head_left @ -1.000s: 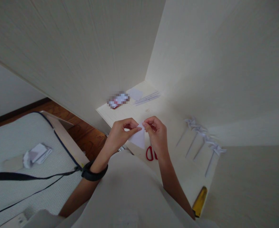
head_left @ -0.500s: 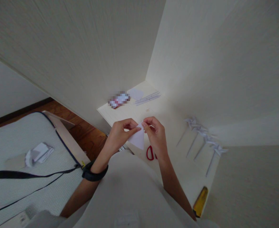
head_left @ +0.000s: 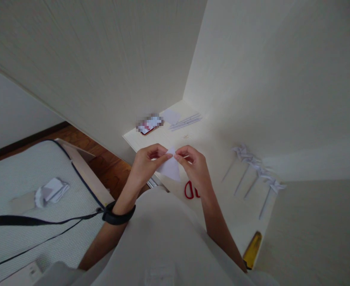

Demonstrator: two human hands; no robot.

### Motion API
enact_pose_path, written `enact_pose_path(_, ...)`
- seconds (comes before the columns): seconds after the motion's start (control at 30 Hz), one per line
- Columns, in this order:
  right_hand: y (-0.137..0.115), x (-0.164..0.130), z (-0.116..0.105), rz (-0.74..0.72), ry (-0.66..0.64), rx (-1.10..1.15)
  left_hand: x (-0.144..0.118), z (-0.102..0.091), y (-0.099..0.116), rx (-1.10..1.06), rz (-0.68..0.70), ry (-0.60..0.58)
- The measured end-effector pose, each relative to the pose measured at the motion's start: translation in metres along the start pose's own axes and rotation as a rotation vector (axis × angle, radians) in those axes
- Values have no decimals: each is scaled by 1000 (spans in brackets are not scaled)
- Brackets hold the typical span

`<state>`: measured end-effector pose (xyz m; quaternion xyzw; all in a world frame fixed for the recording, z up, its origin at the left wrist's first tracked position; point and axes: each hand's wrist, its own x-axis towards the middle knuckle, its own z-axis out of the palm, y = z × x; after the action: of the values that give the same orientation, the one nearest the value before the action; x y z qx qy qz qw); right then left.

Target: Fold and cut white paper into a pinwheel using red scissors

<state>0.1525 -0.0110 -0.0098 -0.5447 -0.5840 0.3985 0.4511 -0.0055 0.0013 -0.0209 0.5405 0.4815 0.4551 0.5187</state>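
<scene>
Both hands have drifted slightly up; my left hand point(head_left: 146, 165) and right hand point(head_left: 194, 167) each pinch the paper triangle point(head_left: 169, 169) above the counter's point(head_left: 222, 206) near edge, seemingly creasing its tip; I'd align edges before pressing.

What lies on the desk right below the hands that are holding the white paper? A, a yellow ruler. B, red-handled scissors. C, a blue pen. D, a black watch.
B: the red-handled scissors lie on the desk just under the right hand and left hand, which pinch the white paper between them.
</scene>
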Motion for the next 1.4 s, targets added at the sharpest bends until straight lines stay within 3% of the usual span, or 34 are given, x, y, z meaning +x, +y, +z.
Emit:
enact_pose_path(0.23, -2, 0, 4, -19, 53, -24, -1, 2, 3, -20, 4, 27)
enact_pose_path(0.57, 1, -1, 2, -1, 24, -31, -1, 1, -3, -12, 30, 130)
enact_pose_path(1.1, 0, 0, 3, -22, 27, -28, -1, 3, 0, 10, 61, 102)
enact_pose_path(1.4, 0, 0, 2, 5, -17, -3, -1, 3, -3, -39, 77, 164)
